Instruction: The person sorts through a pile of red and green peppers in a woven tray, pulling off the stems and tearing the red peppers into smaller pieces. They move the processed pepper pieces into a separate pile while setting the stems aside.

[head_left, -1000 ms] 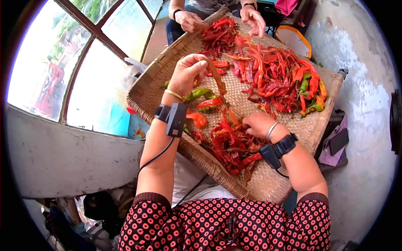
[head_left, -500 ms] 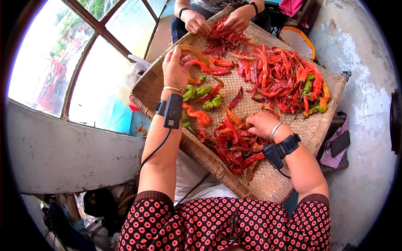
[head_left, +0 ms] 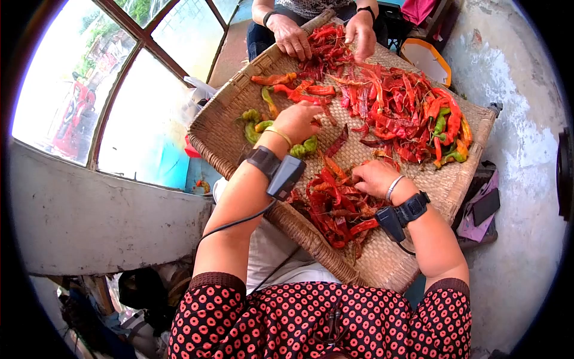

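Left hand (head_left: 296,123): palm down over the woven tray (head_left: 387,268), with fingers curled; impossible to see whether gripping or empty.
Right hand (head_left: 376,178): at the edge of the near red pile (head_left: 335,209), with fingers bent; contact and grip hidden.
Near red pile: on the tray, closest to the wearer; probably light, papery, brittle and tangled; best pinched by stems, without squeezing.
Green peppers (head_left: 310,145): on the tray beside the left hand; apparently fresher, likely heavier, smoother, springier; best held mid-body with 2 or 3 fingertips.
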`<state>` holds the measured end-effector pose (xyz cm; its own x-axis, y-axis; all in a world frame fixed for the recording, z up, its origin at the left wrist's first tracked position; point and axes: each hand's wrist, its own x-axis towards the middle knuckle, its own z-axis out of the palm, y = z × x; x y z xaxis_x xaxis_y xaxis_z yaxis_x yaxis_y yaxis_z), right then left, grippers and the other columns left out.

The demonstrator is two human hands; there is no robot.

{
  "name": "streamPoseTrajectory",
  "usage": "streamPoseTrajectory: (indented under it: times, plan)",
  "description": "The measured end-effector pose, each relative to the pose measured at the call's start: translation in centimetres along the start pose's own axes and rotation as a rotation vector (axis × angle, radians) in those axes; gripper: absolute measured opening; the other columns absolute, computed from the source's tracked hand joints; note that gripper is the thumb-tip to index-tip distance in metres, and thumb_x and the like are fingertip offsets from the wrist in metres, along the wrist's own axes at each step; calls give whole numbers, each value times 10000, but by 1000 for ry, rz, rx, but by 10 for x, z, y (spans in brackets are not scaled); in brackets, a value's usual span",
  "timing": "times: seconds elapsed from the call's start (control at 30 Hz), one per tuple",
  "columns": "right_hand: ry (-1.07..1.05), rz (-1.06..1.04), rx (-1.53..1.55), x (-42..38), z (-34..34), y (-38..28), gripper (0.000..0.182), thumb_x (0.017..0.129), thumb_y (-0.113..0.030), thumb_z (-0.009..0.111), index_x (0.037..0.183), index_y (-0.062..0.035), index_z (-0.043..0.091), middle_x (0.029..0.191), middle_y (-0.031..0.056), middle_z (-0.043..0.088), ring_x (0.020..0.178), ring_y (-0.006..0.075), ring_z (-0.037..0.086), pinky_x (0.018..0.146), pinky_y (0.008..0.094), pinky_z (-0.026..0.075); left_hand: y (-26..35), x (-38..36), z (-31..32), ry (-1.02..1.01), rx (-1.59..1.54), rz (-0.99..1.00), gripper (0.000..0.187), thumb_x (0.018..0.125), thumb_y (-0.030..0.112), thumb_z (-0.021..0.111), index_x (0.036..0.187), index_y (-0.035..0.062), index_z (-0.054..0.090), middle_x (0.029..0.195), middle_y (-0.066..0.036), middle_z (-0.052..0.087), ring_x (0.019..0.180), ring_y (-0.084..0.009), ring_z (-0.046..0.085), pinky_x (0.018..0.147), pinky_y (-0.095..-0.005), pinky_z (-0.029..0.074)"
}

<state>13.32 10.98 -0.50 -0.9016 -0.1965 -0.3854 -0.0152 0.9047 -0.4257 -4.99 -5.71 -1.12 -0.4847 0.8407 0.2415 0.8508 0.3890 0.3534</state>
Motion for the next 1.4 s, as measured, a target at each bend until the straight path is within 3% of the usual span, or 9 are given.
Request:
streamPoseTrajectory:
  times: [0.2, 0.3, 0.43, 0.57, 0.8, 1.1, 1.23, 1.37, 1.4]
  plan:
    - [17, -11, -1, -1, -1, 0, 180, 718, -176, 562, 863, -81, 609, 829, 149, 607, 810, 316, 573, 717, 398, 458, 14, 7, -8, -285, 208, -190, 247, 678, 159, 608, 909, 69, 611, 847, -130, 614, 813, -285, 584, 727, -350, 468]
    - [19, -15, 0, 0, 2, 2, 183, 717, -182, 567, 863, -81, 610, 828, 149, 607, 811, 316, 573, 716, 397, 459, 1, 6, -18, 139, -320, -82, 132, 713, 73, 613, 839, 32, 611, 719, -74, 608, 628, -160, 573, 612, -257, 468]
    - [2, 5, -3, -2, -3, -2, 182, 716, -186, 573, 859, -79, 611, 830, 149, 607, 811, 315, 573, 715, 395, 460, -11, 8, -36, 429, -879, -439, 98, 782, 81, 586, 851, 14, 604, 712, 15, 576, 604, -67, 527, 549, -199, 439]
    - [5, -7, -7, 0, -3, -2, 172, 716, -181, 576, 850, -80, 614, 828, 146, 609, 805, 311, 574, 710, 390, 460, -26, 8, -38, 690, -876, -708, 124, 804, 93, 570, 884, 0, 589, 745, -18, 592, 585, -61, 533, 514, -185, 434]
    - [7, 10, 3, 2, 0, 0, 166, 720, -182, 578, 848, -83, 614, 827, 142, 610, 802, 307, 576, 705, 386, 459, -28, 12, -33, 786, -1087, -604, 174, 818, 106, 570, 943, -13, 597, 749, -21, 599, 603, -68, 555, 530, -189, 450]
    - [-10, -6, -21, 1, -2, -1, 191, 733, -192, 573, 883, -77, 601, 828, 140, 606, 797, 310, 572, 696, 394, 457, -26, 14, -28, 674, -894, -418, 226, 817, 87, 565, 1017, -19, 573, 798, -13, 597, 668, -73, 572, 587, -189, 467]
    - [-5, -1, -25, 2, 1, 1, 191, 733, -188, 574, 886, -77, 601, 831, 143, 605, 801, 311, 572, 699, 398, 455, -45, 17, -13, 694, -566, -275, 378, 781, 72, 574, 1140, -9, 488, 1098, -122, 529, 945, -181, 544, 768, -271, 454]
    - [5, -1, -14, 2, 1, 1, 182, 733, -182, 566, 874, -75, 607, 839, 148, 608, 818, 316, 572, 719, 395, 458, -23, 11, -23, 564, 193, -35, 333, 701, 93, 616, 1027, 62, 558, 1045, -132, 534, 918, -308, 523, 796, -347, 431]
    - [2, -3, -6, 2, 2, 1, 182, 733, -177, 563, 877, -74, 606, 841, 148, 608, 820, 315, 572, 720, 396, 457, -19, 12, -16, 522, 60, -1, 216, 681, 105, 621, 896, 83, 607, 942, -104, 569, 878, -299, 527, 753, -353, 443]
